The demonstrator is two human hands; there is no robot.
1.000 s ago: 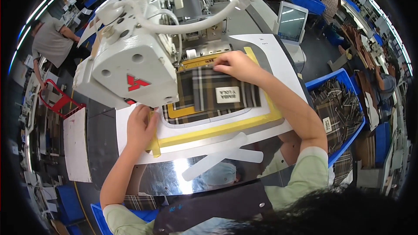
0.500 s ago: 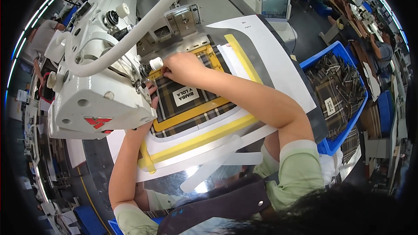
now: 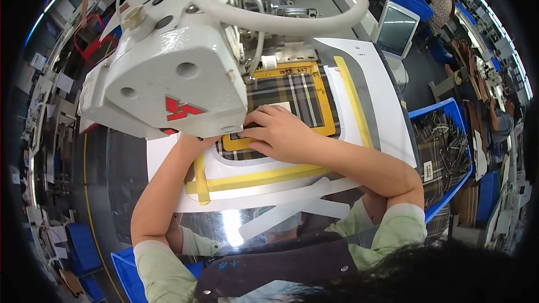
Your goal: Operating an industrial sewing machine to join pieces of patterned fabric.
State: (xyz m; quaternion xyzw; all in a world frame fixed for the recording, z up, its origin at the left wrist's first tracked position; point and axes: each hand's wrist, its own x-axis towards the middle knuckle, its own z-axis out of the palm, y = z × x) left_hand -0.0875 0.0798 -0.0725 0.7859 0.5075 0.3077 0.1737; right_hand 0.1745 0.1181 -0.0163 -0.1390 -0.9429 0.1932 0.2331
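Brown cloth (image 3: 276, 94) runs from our spread right hand (image 3: 282, 136) toward the desk's (image 3: 124, 168) far edge. Our left hand's (image 3: 194, 146) grip we cannot tell.

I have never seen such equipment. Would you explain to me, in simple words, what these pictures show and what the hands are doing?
There is no robot here: a person works with two bare hands. The view comes from a wide fisheye camera on the person's head, looking down, so straight edges look bent.

The big white machine appears to be an industrial sewing machine. Beneath and beside it lie plaid cloth, a yellow frame and a white sheet with yellow tape.

The right hand rests on the cloth and frame, fingers spread. The left hand is partly hidden by the machine, so I cannot tell whether it holds anything.

At right, a blue bin contains more plaid pieces.
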